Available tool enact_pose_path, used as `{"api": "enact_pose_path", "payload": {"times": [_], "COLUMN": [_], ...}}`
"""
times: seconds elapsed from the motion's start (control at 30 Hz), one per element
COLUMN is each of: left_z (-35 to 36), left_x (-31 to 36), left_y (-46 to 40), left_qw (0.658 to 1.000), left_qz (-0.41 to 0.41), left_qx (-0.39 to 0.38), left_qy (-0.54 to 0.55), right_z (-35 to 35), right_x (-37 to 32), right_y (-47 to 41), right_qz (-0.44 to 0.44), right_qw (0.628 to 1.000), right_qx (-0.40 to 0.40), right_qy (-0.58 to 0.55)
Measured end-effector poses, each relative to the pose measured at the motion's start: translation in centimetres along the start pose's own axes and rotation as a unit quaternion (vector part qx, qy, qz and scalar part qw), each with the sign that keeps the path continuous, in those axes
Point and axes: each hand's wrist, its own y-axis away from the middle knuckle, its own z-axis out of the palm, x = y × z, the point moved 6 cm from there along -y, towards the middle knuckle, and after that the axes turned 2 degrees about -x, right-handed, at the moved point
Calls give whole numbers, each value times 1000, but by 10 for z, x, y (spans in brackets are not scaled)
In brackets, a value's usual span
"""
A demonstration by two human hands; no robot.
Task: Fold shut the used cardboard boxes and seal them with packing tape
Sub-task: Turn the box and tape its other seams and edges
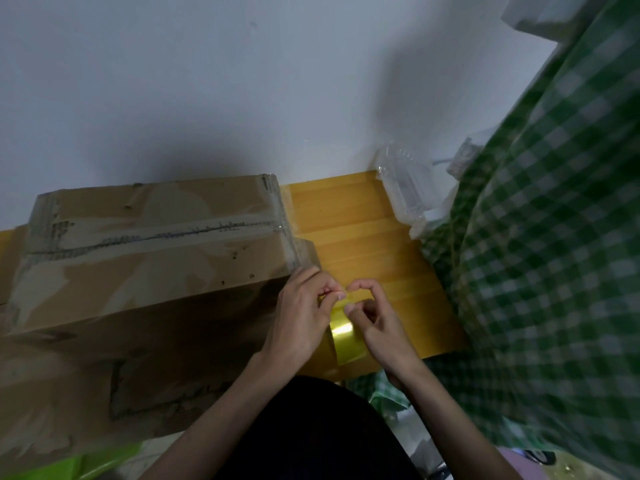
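A dark-clothed lap (311, 438) fills the bottom centre, nearest the camera, with both bare forearms reaching forward from it. The left hand (298, 317) pinches the loose end of the tape between thumb and curled fingers. The right hand (374, 320) has its thumb and fingers curled round the same strip just beside the left, the two hands almost touching. Between and below them lies the roll of tape (343, 336), yellowish and glossy, catching a highlight; how much of the roll is covered by the hands cannot be told.

Left of the hands stands a large cardboard box (145, 258), its flaps folded flat. Worn strips of old tape run along the centre seam and across both ends, with torn, paler patches on the brown board. The left hand's knuckles lie against the box's near right corner. The box's shaded front face drops toward the lap.

To the right hangs a green-and-white checked cloth (540, 271), draped over the table's right edge. A crumpled clear plastic container (405, 188) sits at the far right corner, against the wall.

Everything rests on a yellow wooden table (363, 237) with visible planks. Behind it rises a plain pale wall (207, 81), carrying soft shadows.
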Motion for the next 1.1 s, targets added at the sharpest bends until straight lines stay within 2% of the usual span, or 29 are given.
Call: {"api": "enact_pose_path", "payload": {"times": [0.17,0.3,0.43,0.67,0.8,0.93,1.1], "left_z": [0,3,19,33,16,-11,-35], "left_x": [8,-2,-9,-22,-21,-29,-57], "left_y": [-3,-18,-28,-30,-29,-31,-38], "left_qw": [1000,1000,993,976,985,995,995], "left_qz": [24,-22,-76,-119,-79,-33,-43], "left_qx": [-9,-15,-86,-168,-137,-73,-30], "left_qy": [5,18,41,-70,-66,-59,-82], "right_z": [-10,-15,-23,-34,-50,-68,-76], "right_x": [2,2,2,27,51,78,114], "right_y": [-4,1,3,-5,-23,-50,-79], "right_qz": [-27,-55,-60,-12,46,90,132], "right_qw": [1000,998,997,998,997,984,954], "right_qx": [-11,-40,-39,-55,-28,25,70], "right_qy": [4,1,-7,15,53,152,261]}}
